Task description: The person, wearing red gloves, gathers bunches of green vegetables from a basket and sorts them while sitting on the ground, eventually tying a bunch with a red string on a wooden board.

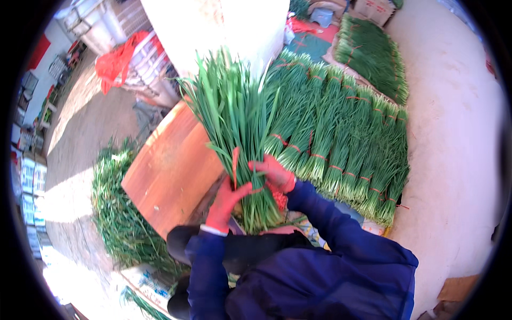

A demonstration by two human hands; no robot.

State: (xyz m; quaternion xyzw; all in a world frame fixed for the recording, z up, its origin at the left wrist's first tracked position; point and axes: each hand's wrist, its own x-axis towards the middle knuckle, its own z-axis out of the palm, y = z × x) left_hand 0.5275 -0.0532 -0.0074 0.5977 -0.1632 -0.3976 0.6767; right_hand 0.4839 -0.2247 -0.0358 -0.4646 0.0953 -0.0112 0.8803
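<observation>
A thick bunch of garlic chives (233,122) stands upright in front of me, leaves up and pale cut ends down by my knees. My left hand (224,207), in a red glove, is closed round the lower part of the bunch from the left. My right hand (274,174), gloved the same, grips it from the right, slightly higher, with its fingers partly behind the leaves. A red tie strip (235,162) sticks up along the front of the bunch above my left hand. Whether it goes all the way round is hidden.
To the right lie rows of tied chive bundles (336,154), with another stack (370,58) behind them. A wooden board (173,165) is at my left, beside a heap of loose greens (117,208). A white wall (442,133) bounds the right; a white pillar (218,26) stands ahead.
</observation>
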